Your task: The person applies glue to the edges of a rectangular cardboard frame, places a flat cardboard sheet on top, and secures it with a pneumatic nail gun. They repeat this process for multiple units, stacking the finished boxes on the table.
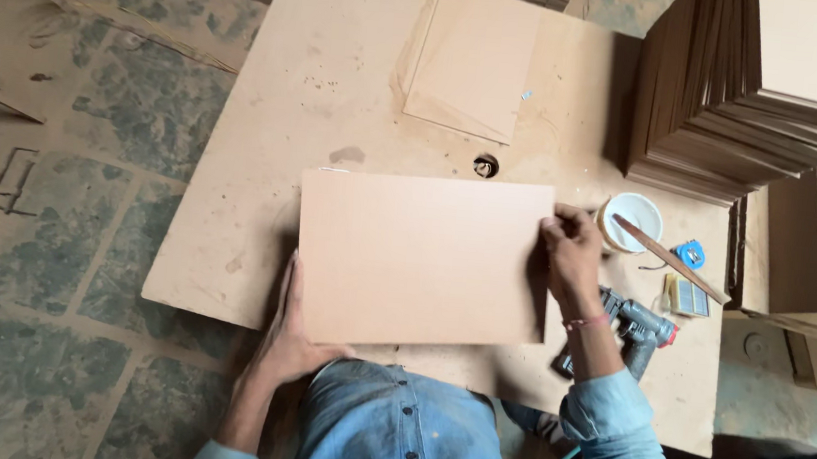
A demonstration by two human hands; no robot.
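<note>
Left hand (292, 332): nearest the body, forearm reaching up from the lower left; palm and fingers lie flat along the lower left corner of the board (423, 260), gripping its edge.
Right hand (572, 255): arm bent in a blue sleeve, a red thread at the wrist; fingers curl over the right edge of the board and hold it.
Board: 1 plain brown rectangular sheet, held by both hands, lying flat over the near middle of the worktable (280, 132).
Nail gun (636, 327): grey with a red tip, on the table just right of the right wrist.
Cup (631, 221): white and round, beyond the right hand, with a thin wooden stick (670, 259) laid across it.
Smaller sheets (470, 60): flat at the far middle of the table.
Stack of boards (738, 110): tall pile at the far right.
Floor (59, 231): green patterned tiles, dusty, with wood scraps at the left.
</note>
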